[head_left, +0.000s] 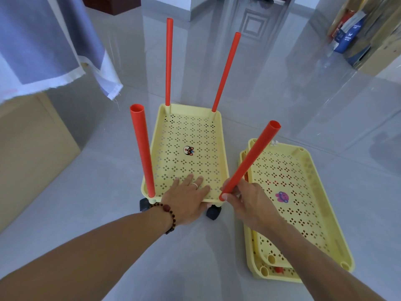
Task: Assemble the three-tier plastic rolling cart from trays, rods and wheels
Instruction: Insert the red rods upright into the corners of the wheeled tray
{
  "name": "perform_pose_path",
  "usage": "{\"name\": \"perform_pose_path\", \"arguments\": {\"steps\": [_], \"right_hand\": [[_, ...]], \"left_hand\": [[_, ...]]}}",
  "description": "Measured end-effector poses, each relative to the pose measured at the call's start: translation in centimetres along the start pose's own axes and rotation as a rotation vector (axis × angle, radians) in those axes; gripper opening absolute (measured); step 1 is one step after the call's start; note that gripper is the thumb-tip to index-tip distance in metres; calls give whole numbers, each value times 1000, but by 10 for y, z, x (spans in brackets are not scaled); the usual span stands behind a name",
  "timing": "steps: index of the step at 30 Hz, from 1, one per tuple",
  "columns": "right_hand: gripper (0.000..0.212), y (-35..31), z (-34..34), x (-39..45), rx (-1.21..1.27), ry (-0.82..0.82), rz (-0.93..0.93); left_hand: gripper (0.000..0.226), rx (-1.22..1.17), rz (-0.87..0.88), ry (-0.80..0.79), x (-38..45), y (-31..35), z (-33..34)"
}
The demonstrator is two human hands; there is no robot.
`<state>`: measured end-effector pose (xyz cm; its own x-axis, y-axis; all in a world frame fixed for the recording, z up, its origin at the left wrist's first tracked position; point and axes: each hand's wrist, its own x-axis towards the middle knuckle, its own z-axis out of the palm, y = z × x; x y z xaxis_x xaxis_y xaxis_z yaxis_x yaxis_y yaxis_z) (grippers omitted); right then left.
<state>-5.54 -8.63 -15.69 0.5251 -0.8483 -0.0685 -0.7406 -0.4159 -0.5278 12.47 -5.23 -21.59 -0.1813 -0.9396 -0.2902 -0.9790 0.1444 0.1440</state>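
Left hand (186, 197) fingers released, flat on wheeled tray (191, 146), right hand (245, 198) fingers grasping tilted red rod (251, 159) at near corner beside them

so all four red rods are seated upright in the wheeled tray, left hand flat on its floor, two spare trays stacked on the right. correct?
Not quite. In the head view only three red rods stand seated in the wheeled tray; the fourth rod is tilted, gripped by the right hand at the near right corner. The left hand and spare trays are as stated.
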Motion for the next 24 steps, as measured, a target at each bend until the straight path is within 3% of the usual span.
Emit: {"name": "perform_pose_path", "arguments": {"steps": [16, 20, 22, 24], "right_hand": [[26, -5, 26, -3, 34, 287, 131], [30, -4, 19, -1, 50, 186, 176], [43, 8, 5, -10, -35, 46, 158], [45, 29, -20, -36, -157, 23, 209]], "left_hand": [[57, 16, 20, 11, 12, -2, -4], [53, 58, 7, 9, 10, 2, -8], [52, 60, -23, 43, 3, 8, -9], [59, -56, -19, 123, -6, 20, -14]]}}
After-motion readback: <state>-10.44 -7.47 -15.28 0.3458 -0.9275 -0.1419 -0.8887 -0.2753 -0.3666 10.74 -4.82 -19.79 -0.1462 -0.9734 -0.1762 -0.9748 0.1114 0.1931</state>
